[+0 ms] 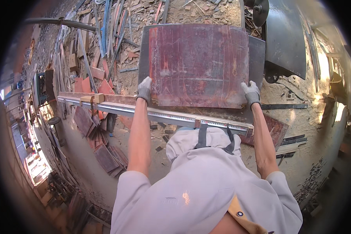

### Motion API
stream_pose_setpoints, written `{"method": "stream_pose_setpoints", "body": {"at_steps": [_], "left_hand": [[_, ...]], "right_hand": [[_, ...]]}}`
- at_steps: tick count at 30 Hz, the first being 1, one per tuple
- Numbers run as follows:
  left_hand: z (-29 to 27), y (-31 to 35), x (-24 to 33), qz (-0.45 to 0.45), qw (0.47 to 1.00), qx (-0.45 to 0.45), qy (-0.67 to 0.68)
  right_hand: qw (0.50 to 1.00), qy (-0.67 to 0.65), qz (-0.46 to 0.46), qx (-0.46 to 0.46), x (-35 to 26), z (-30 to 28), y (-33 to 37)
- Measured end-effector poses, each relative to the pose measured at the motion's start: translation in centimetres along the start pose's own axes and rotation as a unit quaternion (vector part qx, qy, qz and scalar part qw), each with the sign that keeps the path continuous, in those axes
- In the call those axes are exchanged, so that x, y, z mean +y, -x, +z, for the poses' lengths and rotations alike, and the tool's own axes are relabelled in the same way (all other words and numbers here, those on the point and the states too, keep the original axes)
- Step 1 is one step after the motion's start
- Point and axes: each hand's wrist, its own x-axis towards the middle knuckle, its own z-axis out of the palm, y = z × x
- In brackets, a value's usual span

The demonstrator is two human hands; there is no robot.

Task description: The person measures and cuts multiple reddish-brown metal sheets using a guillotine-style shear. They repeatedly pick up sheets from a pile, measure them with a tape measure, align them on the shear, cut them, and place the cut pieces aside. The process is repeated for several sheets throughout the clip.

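A large worn red board (199, 64) lies flat on a dark metal saw table (257, 58). My left hand (144, 89), in a grey knit glove, grips the board's near left corner. My right hand (251, 93), also gloved, grips its near right corner. Both forearms reach over a long metal fence rail (160, 114) with a ruled scale that runs across the table's near edge. A small wooden block (93, 98) sits on the rail's left part.
Stacks of cut red boards (101, 144) lie on the floor at the left. Scrap strips and offcuts (105, 35) cover the ground at the back left. A dark metal machine housing (286, 37) stands at the back right. Sawdust covers the floor (312, 124).
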Motion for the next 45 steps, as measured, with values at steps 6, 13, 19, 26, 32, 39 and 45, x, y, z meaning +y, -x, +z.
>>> {"method": "stream_pose_setpoints", "body": {"at_steps": [6, 13, 19, 26, 32, 39, 45], "left_hand": [[0.0, 0.0, 1.7, 0.202, 0.947, 0.039, -0.245], [5.0, 6.5, 11.8, -0.105, 0.930, -0.160, 0.313], [9.0, 4.2, 14.5, 0.021, 0.989, 0.111, -0.098], [12.7, 2.8, 15.1, -0.136, 0.938, 0.093, -0.304], [17.9, -0.6, 21.3, 0.110, 0.925, 0.111, -0.346], [30.8, -5.2, 39.2, 0.366, 0.867, 0.028, -0.338], [36.5, -9.0, 48.5, 0.435, 0.843, -0.024, -0.315]], "right_hand": [[0.992, -0.025, 0.088, -0.083, 1.4, -1.0, -2.4], [0.984, 0.086, 0.155, -0.001, 14.9, -7.0, -6.6], [0.954, 0.280, 0.005, 0.105, 27.7, -20.5, -7.1], [0.922, 0.323, 0.089, 0.194, 36.9, -34.9, -9.7], [0.926, 0.213, 0.186, 0.252, 38.8, -39.4, -13.9], [0.949, 0.145, 0.179, 0.218, 37.2, -37.2, -15.6], [0.954, 0.079, 0.176, 0.230, 38.3, -32.2, -17.3]]}}
